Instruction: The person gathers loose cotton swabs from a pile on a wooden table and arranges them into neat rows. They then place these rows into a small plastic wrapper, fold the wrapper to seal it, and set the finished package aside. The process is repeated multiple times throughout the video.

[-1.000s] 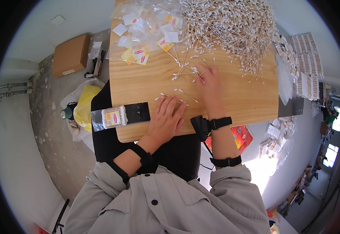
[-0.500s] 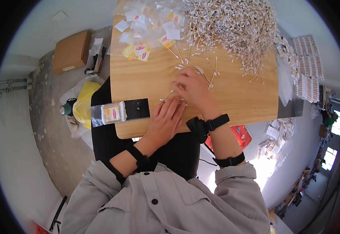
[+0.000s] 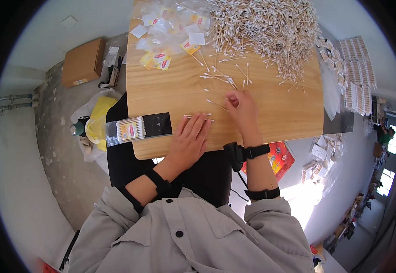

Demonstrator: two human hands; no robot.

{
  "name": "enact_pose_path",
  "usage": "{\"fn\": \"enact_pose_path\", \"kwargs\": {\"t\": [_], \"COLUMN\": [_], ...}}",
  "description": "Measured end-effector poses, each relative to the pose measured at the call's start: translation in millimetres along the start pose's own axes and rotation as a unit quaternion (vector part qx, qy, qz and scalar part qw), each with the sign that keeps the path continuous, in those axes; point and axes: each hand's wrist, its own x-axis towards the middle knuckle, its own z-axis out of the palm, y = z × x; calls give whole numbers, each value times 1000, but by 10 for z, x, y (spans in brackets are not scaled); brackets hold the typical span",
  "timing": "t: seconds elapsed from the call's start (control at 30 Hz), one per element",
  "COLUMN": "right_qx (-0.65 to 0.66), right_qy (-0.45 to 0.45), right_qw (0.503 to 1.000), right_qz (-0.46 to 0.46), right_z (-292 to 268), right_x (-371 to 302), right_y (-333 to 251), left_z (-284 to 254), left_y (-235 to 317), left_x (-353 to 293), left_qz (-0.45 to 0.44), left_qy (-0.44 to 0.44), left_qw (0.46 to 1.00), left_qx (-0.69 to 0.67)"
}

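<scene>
My left hand (image 3: 188,140) lies flat near the table's front edge, fingers stretched out over a few cotton swabs (image 3: 199,117) whose white tips show beside the fingertips. To its right, my right hand (image 3: 243,111) is closed in a pinch; two swabs (image 3: 217,104) reach leftward from its fingers. Loose swabs (image 3: 223,78) are scattered just beyond it. Left of my left hand, a filled pack of swabs (image 3: 130,129) with a yellow and red label rests on a dark strip (image 3: 158,124) at the table's edge.
A big heap of cotton swabs (image 3: 266,32) covers the far right of the wooden table (image 3: 284,109). Clear bags and labels (image 3: 161,59) lie far left. Stacked swab packs (image 3: 357,68) stand beyond the right edge. On the floor at left are a cardboard box (image 3: 83,63) and yellow bag (image 3: 97,120).
My right hand has drawn away from my left hand, moving right and slightly nearer, and now pinches swabs. My left hand stays nearly in place, its fingers flat.
</scene>
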Motion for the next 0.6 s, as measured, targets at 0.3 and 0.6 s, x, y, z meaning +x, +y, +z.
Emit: {"fn": "enact_pose_path", "kwargs": {"t": [0.3, 0.6], "right_qx": [38, -22], "right_qy": [-58, 200], "right_qw": [995, 979], "right_qz": [-75, 44], "right_z": [75, 17], "right_x": [-256, -182], "right_y": [-87, -50], "left_z": [-60, -59], "left_y": [-44, -10], "left_x": [57, 109], "left_qz": [-93, -71], "left_qy": [-3, -45], "left_qw": [996, 996], "left_qx": [-3, 35]}}
